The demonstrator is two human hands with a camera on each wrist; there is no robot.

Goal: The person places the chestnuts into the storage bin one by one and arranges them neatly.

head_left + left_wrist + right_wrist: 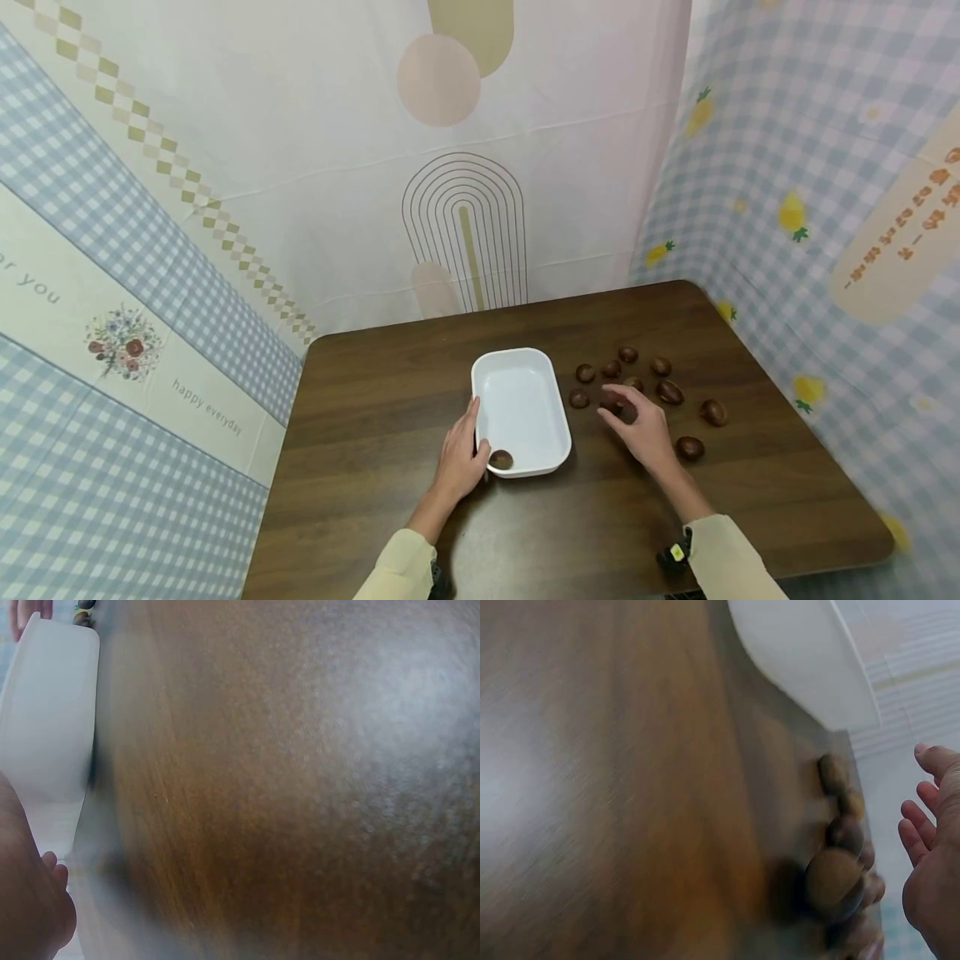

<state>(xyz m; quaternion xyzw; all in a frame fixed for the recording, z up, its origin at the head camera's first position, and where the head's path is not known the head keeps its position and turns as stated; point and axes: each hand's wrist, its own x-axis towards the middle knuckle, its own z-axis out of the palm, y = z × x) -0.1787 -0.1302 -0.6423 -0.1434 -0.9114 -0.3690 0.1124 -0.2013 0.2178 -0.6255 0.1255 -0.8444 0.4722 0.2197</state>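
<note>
Printed cloths (pixel 337 208) hang around a brown table (pixel 367 408)

The head view looks forward and down from high before the white tray (pixel 525 408). Both wrist views, rolled sideways, face forward low over the wooden table (pixel 375 400), close to the tray's left and right. All three share the tray; head and right wrist, the chestnuts (pixel 670 392) on its right.

One brown table (pixel 375 400), one white tray (pixel 525 408), one brown nut (pixel 500 460) inside the tray, ten other nuts (pixel 670 392) visible outside it, one left hand (pixel 460 454), one right hand (pixel 641 425), two pale sleeves (pixel 727 550), one printed bouquet (pixel 122 343).
</note>
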